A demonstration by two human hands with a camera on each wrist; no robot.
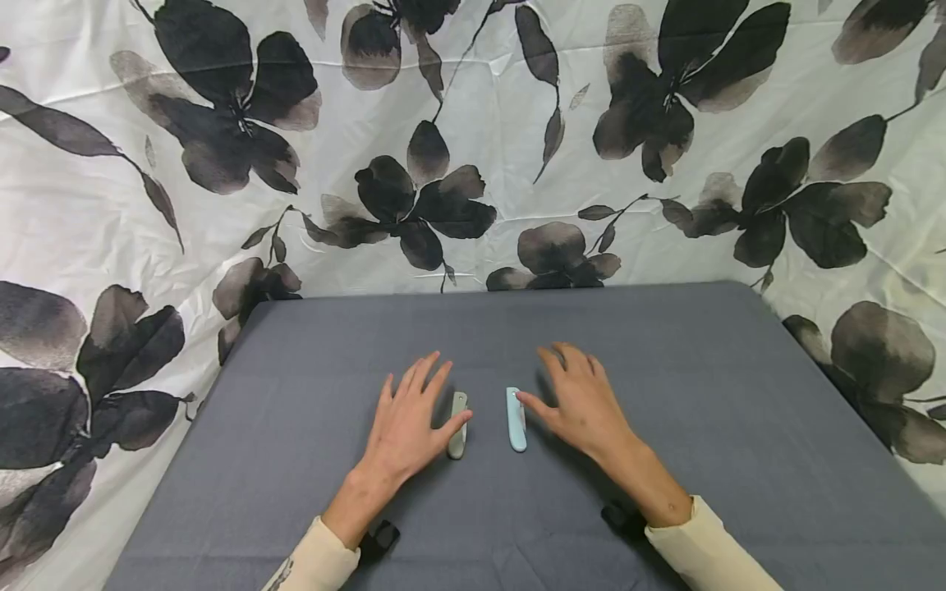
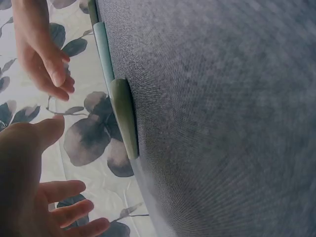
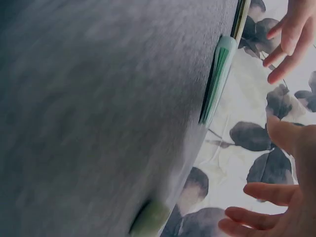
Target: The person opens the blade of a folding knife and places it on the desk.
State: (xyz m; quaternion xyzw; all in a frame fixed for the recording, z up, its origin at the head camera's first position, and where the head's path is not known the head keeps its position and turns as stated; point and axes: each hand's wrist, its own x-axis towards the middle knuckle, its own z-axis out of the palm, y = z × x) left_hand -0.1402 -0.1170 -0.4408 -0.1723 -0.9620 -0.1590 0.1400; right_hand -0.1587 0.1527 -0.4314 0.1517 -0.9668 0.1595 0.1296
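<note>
My left hand (image 1: 405,425) hovers with fingers spread, its thumb overlapping a grey-green folding knife (image 1: 456,446) in the head view. To the right lies a light blue folding knife (image 1: 516,428), folded, with a pale strip along its side. My right hand (image 1: 587,408) is spread too, thumb tip over the blue knife's far end. Both hands hold nothing. In the right wrist view a blurred green thing (image 3: 151,218) lies nearer than the blue knife (image 3: 220,74); the left wrist view shows a dark green end (image 2: 93,12) beyond it. From the head, it is hidden.
A grey cloth-covered table (image 1: 310,345) spreads under both hands. Behind it and at its sides hangs a white cloth (image 1: 517,156) with dark flowers. Below each wrist a black wrist camera (image 1: 380,538) shows beside the cream sleeves (image 1: 318,562).
</note>
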